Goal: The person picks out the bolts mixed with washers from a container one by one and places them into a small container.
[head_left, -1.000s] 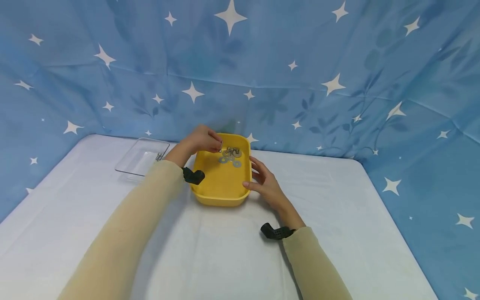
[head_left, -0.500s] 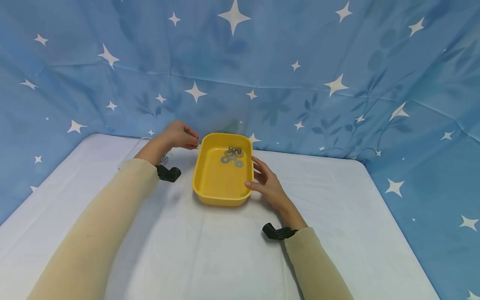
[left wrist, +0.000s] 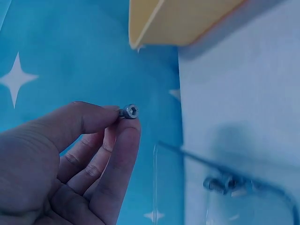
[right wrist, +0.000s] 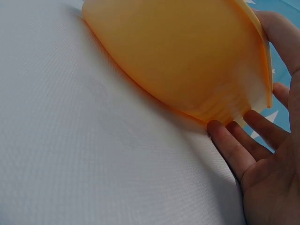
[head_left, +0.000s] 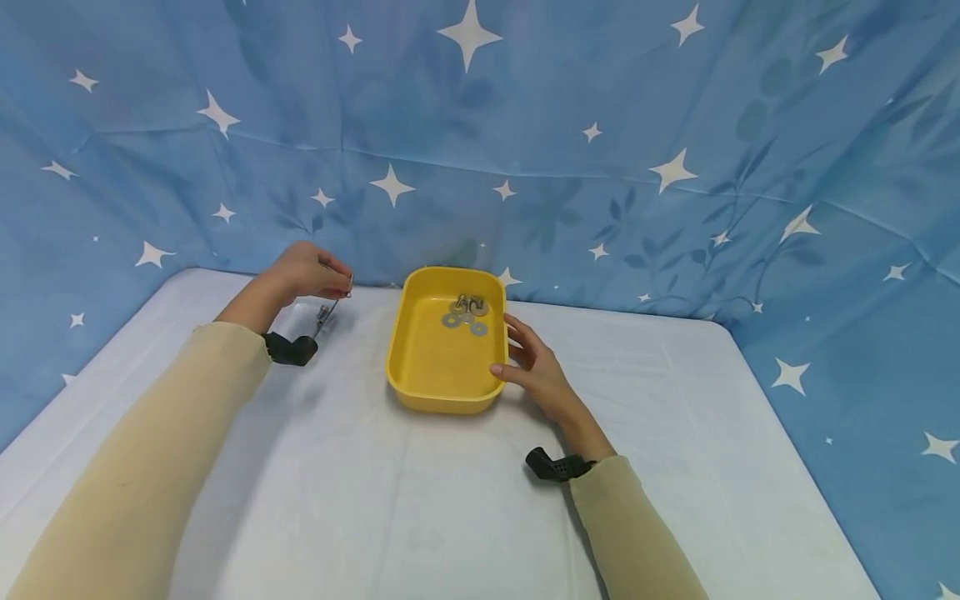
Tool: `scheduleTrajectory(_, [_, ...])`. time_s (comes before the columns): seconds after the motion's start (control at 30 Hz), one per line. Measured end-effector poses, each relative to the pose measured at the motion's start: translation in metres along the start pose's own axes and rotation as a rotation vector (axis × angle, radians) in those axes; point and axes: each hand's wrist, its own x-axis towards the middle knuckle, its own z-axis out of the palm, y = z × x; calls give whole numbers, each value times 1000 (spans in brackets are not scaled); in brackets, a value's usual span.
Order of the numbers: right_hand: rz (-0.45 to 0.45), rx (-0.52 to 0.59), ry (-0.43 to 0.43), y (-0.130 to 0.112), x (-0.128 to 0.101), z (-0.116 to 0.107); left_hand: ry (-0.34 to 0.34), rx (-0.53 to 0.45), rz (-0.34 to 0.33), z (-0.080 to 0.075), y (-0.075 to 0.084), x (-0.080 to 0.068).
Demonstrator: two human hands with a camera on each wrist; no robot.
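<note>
In the left wrist view, my left hand (left wrist: 89, 154) pinches a small socket head screw (left wrist: 131, 111) between thumb and index finger. That hand (head_left: 306, 271) hovers over a clear plastic box (left wrist: 211, 163), where several screws (left wrist: 229, 183) lie; my arm hides much of the box in the head view. A yellow tray (head_left: 442, 371) stands mid-table, with screws (head_left: 470, 302) and flat washers (head_left: 451, 320) grouped towards its far end. My right hand (head_left: 534, 367) holds the tray's right side, thumb at the rim and fingers against the outer wall (right wrist: 178, 61).
A white cloth covers the table (head_left: 450, 500). Behind it hangs a blue curtain (head_left: 525, 108) with white stars, close to the tray's far end. Black wrist cameras (head_left: 555, 465) sit on both wrists.
My left hand has moved left from over the yellow tray to above the clear box, carrying the screw. The right hand has stayed at the tray's side.
</note>
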Motion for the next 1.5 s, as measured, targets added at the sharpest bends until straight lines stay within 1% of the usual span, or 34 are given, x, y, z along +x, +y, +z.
scheduleTrajectory(0.23, [-4,6,-3,0,-1,-1,6,-6,-2,-17,-16,0])
scheduleTrajectory(0.43, [-1,2,0,1,-1,-2,-1,-15,-38,-22,-31,0])
scheduleTrajectory(0.57, [5,-1,2,2,-1,-3,-5,3,-53,-21,-40,1])
scheduleTrajectory(0.8, [9,12,2,1,-2,-3,-14,25,-43,-18,-53,2])
scheduleTrajectory(1.13, [-6,24,-6,1,-2,-4,-40,130,-46,-10,-75,10])
scheduleTrajectory(1.33, [0,14,-4,1,-1,-3,-35,205,-58,-5,-81,9])
scheduleTrajectory(1.5, [-11,8,-7,1,-2,-3,-32,211,-62,-2,-84,11])
